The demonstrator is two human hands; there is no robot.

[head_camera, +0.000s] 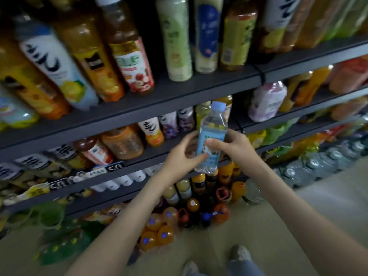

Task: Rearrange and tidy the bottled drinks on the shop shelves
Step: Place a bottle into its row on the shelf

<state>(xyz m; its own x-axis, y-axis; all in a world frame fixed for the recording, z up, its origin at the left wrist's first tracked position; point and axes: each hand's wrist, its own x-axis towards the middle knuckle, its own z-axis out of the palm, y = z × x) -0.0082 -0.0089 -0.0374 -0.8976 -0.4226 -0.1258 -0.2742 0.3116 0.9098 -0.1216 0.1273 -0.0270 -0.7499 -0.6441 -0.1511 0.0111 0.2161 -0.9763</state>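
Dark grey shelves point(179, 90) are standing full of drink bottles all across the back, and more bottles are sitting low down on the floor point(258, 232). A person is holding one small clear bottle point(214, 125) up in front of the shelves with both hands. The left hand point(179, 158) is curling its fingers point(190, 139) round the low part of the bottle. The right hand point(237, 145) is pinching the blue label, with the thumb in front and the other fingers going behind. So both sets of fingers are gripping the bottle. It is standing nearly straight up, and its pale blue cap point(218, 106) is poking out above the fingers.

The bottle is looking full of clear drink, so it is probably feeling a bit heavy for its size, but easy for one hand. Its thin plastic is likely bending a little when squeezed, and the smooth label may be feeling slippery. Holding it round the middle, right where the fingers are now, is looking like the safest way.

Just behind and left of the fingers, the middle shelf point(157, 150) is showing a bare dark strip. The blur is making it too hard to tell how wide that gap is. Above the fingers, the next shelf edge is hanging close to the cap, so there is not much room for lifting. Right under the fingers, the floor bottles point(199, 204) are crowding together, so a dropped bottle could be knocking them over.
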